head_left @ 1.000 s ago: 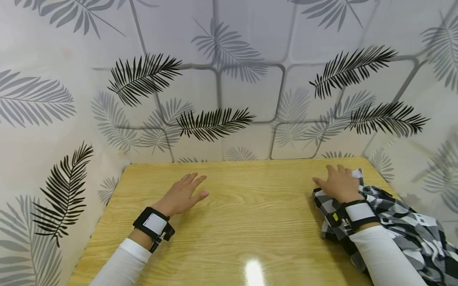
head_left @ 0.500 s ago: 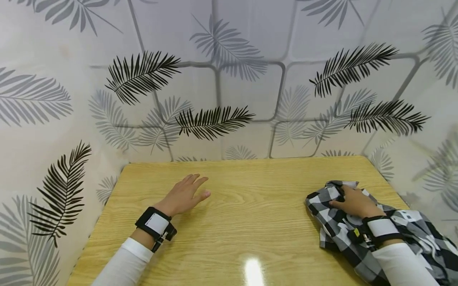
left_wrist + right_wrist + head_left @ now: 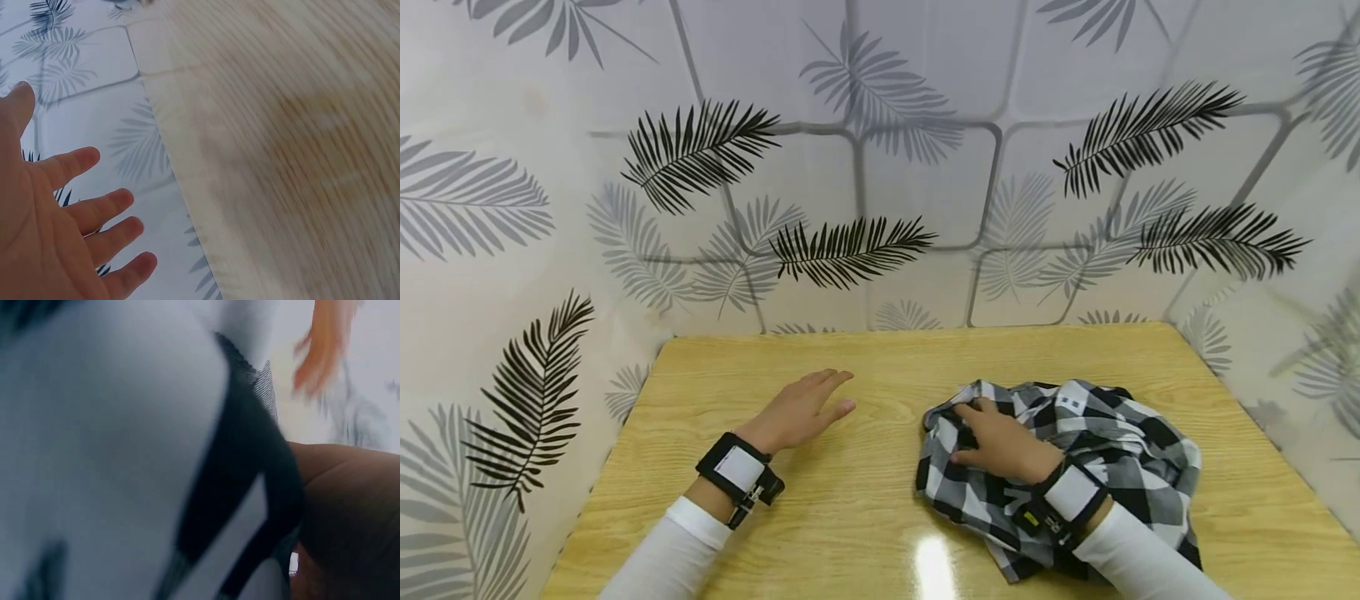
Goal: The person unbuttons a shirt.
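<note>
Black-and-white checked cloth bunches in the right grip.

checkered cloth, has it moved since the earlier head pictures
Yes, the checkered cloth has moved left, from the right edge of the table toward its middle, gripped by the right hand.

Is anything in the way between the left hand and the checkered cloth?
Nothing visible: only the wooden tabletop shows between the left hand and the checkered cloth. The right hand grips the cloth's left part.

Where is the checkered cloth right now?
In the head view, the checkered cloth lies bunched on the table, right of center, held by the right hand.
</note>
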### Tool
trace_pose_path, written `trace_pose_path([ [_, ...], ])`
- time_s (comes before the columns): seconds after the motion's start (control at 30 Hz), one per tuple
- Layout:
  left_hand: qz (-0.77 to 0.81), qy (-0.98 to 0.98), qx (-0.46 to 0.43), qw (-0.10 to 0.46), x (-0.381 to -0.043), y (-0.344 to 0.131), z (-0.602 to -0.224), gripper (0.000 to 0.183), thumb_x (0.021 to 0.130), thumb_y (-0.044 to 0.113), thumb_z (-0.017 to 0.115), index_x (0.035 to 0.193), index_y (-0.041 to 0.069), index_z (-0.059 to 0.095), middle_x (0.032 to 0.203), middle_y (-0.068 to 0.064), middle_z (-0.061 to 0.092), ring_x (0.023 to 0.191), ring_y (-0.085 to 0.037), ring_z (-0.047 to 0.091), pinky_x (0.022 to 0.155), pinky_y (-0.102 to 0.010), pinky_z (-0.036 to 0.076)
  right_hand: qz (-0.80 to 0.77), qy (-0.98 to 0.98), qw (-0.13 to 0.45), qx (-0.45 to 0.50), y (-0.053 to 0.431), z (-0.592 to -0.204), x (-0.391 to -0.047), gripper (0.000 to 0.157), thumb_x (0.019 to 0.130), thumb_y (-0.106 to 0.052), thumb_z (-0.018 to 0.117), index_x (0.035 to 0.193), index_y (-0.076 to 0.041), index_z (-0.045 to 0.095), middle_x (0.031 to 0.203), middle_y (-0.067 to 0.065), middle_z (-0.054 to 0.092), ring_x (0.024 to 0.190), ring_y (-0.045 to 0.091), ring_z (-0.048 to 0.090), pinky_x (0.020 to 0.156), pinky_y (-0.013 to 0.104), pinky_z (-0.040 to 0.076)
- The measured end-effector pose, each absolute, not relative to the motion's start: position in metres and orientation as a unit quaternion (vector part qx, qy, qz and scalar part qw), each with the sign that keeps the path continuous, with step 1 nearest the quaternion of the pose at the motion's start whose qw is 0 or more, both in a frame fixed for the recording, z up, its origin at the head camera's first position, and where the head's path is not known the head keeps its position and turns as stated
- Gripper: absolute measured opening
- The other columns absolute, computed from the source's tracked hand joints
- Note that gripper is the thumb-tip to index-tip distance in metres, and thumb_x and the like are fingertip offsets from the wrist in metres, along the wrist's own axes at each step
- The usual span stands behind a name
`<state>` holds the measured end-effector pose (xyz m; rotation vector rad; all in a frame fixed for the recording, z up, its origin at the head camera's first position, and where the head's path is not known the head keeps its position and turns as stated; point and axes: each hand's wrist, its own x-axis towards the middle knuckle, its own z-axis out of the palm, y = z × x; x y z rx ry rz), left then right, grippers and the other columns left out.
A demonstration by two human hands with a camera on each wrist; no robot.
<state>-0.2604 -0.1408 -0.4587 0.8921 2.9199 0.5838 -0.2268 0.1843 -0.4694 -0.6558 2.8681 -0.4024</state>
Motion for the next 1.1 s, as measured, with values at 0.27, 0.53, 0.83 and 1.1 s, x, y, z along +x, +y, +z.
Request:
trace_pose_path([
  [0.27, 0.250, 0.915, 0.297, 0.107, -0.252, -0.115, -0.458, 0.055, 0.092, 0.055, 0.026, 0.137, 0.024, 0.034, 0.129, -0.005, 0.050, 0.109, -0.016, 0.048, 0.092, -0.045, 0.043, -0.124, 0.927, 0.105, -0.338, 0.104, -0.463, -0.198, 0.076, 0.079, -0.055, 0.057, 0.135, -0.009, 0.035, 0.125, 0.020, 0.040, 0.096, 0.023, 0.053, 0.079, 0.038, 0.050],
  [0.53, 0.298, 0.871, 0.351, 0.170, -0.250, -0.104, -0.464, 0.055, 0.093, 0.051, 0.031, 0.129, 0.012, 0.045, 0.119, -0.004, 0.055, 0.096, -0.010, 0.052, 0.082, -0.039, 0.048, -0.178, 0.874, 0.169, -0.419, 0.090, -0.451, -0.183, 0.071, 0.083, -0.062, 0.043, 0.137, -0.016, 0.033, 0.141, 0.014, 0.031, 0.115, 0.019, 0.042, 0.089, 0.038, 0.046],
  [0.83, 0.301, 0.834, 0.380, 0.264, -0.246, -0.103, -0.460, 0.063, 0.079, 0.051, 0.059, 0.131, 0.019, 0.042, 0.101, -0.002, 0.056, 0.085, -0.010, 0.053, 0.074, -0.031, 0.048, -0.209, 0.911, 0.044, -0.354, 0.159, -0.408, -0.217, 0.042, 0.083, -0.047, 0.057, 0.116, -0.021, 0.054, 0.116, 0.002, 0.055, 0.101, 0.014, 0.050, 0.083, 0.040, 0.047],
  [1.1, 0.283, 0.829, 0.404, 0.263, -0.247, -0.110, -0.463, 0.028, 0.084, 0.007, 0.058, 0.111, 0.014, 0.056, 0.066, -0.004, 0.054, 0.054, -0.012, 0.047, 0.050, -0.022, 0.039, -0.150, 0.930, 0.107, -0.318, 0.209, -0.401, -0.223, 0.050, 0.074, -0.037, 0.070, 0.116, -0.014, 0.054, 0.118, 0.007, 0.054, 0.104, 0.020, 0.049, 0.086, 0.044, 0.045],
])
